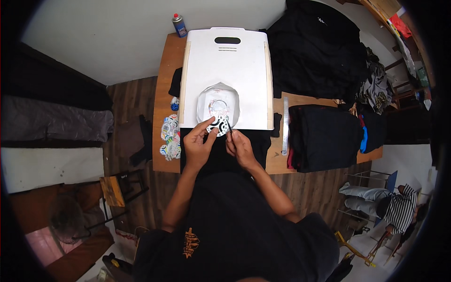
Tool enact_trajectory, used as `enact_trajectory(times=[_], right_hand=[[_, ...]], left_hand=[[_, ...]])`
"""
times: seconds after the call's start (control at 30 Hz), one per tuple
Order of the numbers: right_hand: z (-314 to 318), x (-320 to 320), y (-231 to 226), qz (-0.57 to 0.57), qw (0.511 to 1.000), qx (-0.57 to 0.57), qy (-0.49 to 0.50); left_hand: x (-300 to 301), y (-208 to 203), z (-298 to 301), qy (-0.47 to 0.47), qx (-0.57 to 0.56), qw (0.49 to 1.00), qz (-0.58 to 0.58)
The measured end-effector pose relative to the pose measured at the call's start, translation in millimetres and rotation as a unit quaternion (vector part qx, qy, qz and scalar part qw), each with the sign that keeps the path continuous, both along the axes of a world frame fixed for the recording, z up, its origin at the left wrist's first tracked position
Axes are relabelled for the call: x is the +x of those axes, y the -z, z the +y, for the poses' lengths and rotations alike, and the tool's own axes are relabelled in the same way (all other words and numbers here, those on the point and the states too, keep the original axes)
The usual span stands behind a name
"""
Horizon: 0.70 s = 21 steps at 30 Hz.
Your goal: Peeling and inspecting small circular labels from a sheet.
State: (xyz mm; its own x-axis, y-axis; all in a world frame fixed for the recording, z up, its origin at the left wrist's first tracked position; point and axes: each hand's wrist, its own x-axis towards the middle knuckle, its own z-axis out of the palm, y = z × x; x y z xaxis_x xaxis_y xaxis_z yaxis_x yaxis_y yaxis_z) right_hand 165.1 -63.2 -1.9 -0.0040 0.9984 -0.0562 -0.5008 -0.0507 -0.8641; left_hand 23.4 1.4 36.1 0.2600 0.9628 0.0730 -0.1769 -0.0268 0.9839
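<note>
Your left hand [198, 143] pinches a patterned disc [217, 127], your right hand [242, 148] a dark tool [229, 128]; likely trimming; next, turn steadily.

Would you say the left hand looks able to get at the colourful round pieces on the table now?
Probably yes: the left hand is close to the colourful pieces, with no visible barrier between, though it holds a patterned disc.

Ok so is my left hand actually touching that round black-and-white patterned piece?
Touching: the head view shows your left hand with its thumb and a finger on the left side of the patterned piece, no gap showing.
</note>
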Motion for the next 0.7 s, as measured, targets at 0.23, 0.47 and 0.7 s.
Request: enact_trajectory(times=[0.23,0.47,0.7], right_hand=[[1.3,-0.5,-1.1,-0.010,1.000,0.013,0.003],[0.8,3.9,-3.8,-0.006,1.000,-0.005,0.003],[2.0,2.8,-3.0,-0.006,1.000,-0.002,-0.008]], left_hand=[[-0.5,-2.0,1.3,0.000,-0.008,1.000,0.001],[5.0,-4.9,0.2,-0.025,-0.005,1.000,-0.007],[4.2,-3.6,0.4,-0.032,-0.018,0.999,-0.004]])
